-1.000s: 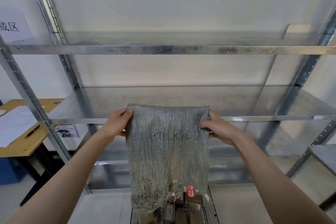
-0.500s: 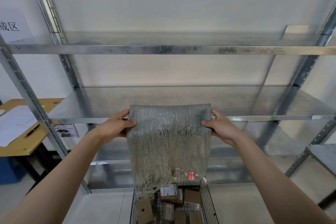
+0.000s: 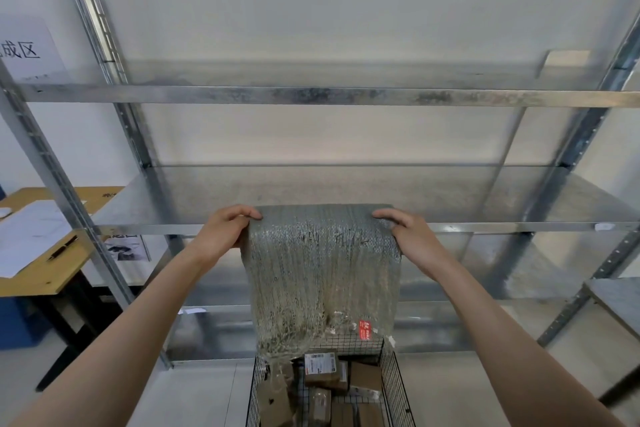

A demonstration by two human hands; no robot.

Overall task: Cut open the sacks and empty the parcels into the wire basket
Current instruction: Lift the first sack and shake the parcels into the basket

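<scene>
A grey woven sack (image 3: 323,274) hangs upside down at centre, limp and flat, its frayed open end dangling over the wire basket (image 3: 394,388) below. My left hand (image 3: 227,227) grips the sack's upper left corner and my right hand (image 3: 408,236) grips the upper right corner, both at the height of the middle shelf. Several brown cardboard parcels (image 3: 323,371) with white labels lie inside the basket. A small red tag (image 3: 364,329) sits near the sack's lower edge.
A galvanised metal shelving rack (image 3: 329,95) stands directly behind the sack, its shelves bare. A wooden desk (image 3: 38,274) with papers and a pen is at the left, a blue bin (image 3: 17,322) under it. A second shelf unit (image 3: 616,295) is at the right.
Both hands have lifted the sack a little higher and spread its top edge wider. Its lower end has cleared the basket, and more parcels show inside.
</scene>
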